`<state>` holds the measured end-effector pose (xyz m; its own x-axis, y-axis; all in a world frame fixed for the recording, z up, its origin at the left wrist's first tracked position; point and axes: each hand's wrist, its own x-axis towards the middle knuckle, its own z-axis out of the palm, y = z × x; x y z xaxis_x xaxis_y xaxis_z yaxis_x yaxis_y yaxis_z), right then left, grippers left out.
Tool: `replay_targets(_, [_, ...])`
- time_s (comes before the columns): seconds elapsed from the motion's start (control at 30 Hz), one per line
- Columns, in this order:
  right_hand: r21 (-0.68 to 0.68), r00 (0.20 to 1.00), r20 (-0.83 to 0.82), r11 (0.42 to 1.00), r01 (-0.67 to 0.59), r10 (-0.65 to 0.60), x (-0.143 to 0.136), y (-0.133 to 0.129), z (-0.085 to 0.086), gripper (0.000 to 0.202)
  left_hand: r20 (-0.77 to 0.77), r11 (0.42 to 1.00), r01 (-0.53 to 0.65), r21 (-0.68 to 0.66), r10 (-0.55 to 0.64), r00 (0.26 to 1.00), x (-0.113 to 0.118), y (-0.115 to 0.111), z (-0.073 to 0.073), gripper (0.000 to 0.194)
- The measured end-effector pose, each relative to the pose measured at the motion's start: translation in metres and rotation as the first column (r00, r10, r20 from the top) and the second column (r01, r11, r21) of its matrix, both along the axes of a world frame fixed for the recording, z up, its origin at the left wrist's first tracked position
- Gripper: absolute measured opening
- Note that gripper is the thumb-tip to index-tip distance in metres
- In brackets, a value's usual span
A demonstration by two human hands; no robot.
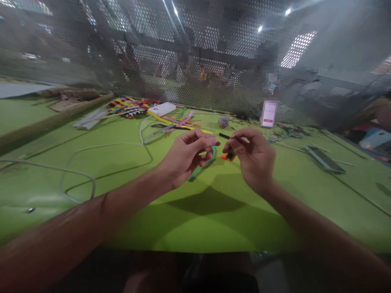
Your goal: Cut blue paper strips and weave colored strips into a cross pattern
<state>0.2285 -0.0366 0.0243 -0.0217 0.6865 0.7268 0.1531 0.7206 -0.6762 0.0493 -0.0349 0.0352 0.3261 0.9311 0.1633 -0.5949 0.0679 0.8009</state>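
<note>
My left hand (194, 152) is raised over the green table, its thumb and forefinger pinched together; what lies between them, if anything, is too small to tell. A teal strip (201, 169) curves behind and below its fingers; I cannot tell whether they touch it. Close by on the right, my right hand (255, 158) is closed with bent fingers. A thin dark stick (225, 136) juts leftward from its fingertips. Just under those fingertips shows a small orange-and-black piece (227, 156), partly hidden by the hand; whether it is held is unclear.
Coloured strips (177, 122) lie crossed behind my hands, near a white power bank (161, 109) with a cable and a multicoloured woven piece (126, 106). A patterned ball (223, 121) and an upright phone (268, 114) stand before the perforated metal screen (195, 81). A flat dark bar (325, 159) lies right.
</note>
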Motion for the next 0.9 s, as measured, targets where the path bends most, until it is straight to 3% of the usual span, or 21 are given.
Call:
replay_targets(0.1, [-0.028,1.000,-0.009,0.999,-0.024,0.023,0.001,-0.001,0.002,0.020,-0.031,1.000,-0.031,-0.004,0.031,0.999,0.001,0.000,-0.001,0.020])
replay_targets(0.33, [0.100,0.984,0.179,0.995,-0.001,-0.017,-0.001,-0.006,0.001,0.008,-0.215,0.997,0.014,0.073,0.002,0.977,0.002,0.005,-0.013,0.018])
replay_targets(0.43, [0.049,0.985,0.172,0.999,0.000,-0.009,0.002,-0.005,0.004,0.007,-0.308,0.995,0.016,0.096,0.014,0.951,0.003,0.005,-0.016,0.019])
replay_targets(0.53, [-0.084,0.991,0.135,0.996,-0.011,0.022,0.007,0.000,0.006,0.016,-0.336,0.993,0.030,0.112,0.010,0.942,0.003,0.005,-0.017,0.020])
replay_targets(0.73, [-0.154,0.985,0.170,0.988,-0.003,0.029,0.014,0.014,-0.004,0.045,-0.277,1.000,0.019,0.008,-0.015,0.961,0.003,0.007,-0.020,0.026])
replay_targets(0.9, [-0.088,0.975,0.221,0.996,0.013,0.007,0.019,0.014,-0.004,0.038,-0.280,0.995,0.022,-0.093,-0.048,0.959,0.005,0.008,-0.023,0.033])
